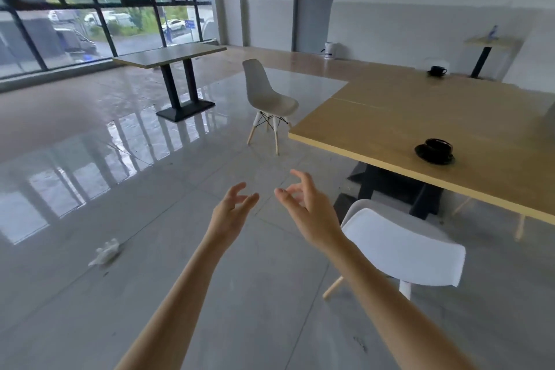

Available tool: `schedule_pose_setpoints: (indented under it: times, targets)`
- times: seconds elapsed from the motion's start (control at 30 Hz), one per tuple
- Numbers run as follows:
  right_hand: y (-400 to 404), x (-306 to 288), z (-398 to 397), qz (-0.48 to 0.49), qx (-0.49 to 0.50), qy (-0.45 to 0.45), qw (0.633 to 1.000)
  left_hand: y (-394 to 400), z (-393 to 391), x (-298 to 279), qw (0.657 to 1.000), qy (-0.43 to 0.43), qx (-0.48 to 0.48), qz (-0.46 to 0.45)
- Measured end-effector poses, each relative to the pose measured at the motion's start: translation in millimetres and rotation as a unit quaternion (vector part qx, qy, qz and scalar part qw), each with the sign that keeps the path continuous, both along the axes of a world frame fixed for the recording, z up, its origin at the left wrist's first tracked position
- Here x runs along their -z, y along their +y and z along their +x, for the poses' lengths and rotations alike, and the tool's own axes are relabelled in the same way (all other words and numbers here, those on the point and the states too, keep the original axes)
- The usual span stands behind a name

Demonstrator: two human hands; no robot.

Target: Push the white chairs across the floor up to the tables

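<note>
A white chair (pixel 399 246) with pale wooden legs stands at the near edge of the large wooden table (pixel 390 117), its back toward me. A second white chair (pixel 267 93) stands at the table's left end, facing it, close to the corner. My left hand (pixel 232 209) and my right hand (pixel 303 204) are stretched out in front of me over the floor, fingers apart and empty. Neither hand touches a chair; the right hand is just left of the near chair's back.
Two black cups on saucers (pixel 435 150) (pixel 438 70) sit on the large table. A smaller table (pixel 171 54) on a black pedestal stands by the windows. A crumpled white tissue (pixel 105 252) lies on the glossy tile floor. A narrow side table (pixel 489 43) stands at the far wall.
</note>
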State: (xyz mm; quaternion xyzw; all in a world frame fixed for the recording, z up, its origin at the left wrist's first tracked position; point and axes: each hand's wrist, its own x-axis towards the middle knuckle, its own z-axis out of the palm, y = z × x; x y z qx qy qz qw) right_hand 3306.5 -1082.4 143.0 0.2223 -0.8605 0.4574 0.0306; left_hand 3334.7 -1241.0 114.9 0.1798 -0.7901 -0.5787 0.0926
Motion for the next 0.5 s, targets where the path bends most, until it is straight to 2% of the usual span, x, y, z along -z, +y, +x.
schedule_pose_setpoints:
  times: [0.2,0.5]
  targets:
    - [-107,-1,-53,-0.020,-0.040,-0.008,0.999,-102,-37,-11,0.998,0.042,-0.036,0.001]
    - [-283,-24,-158,-0.072,-0.033,-0.028,0.996,-271,-137,-57,0.991,0.120,-0.051,-0.034]
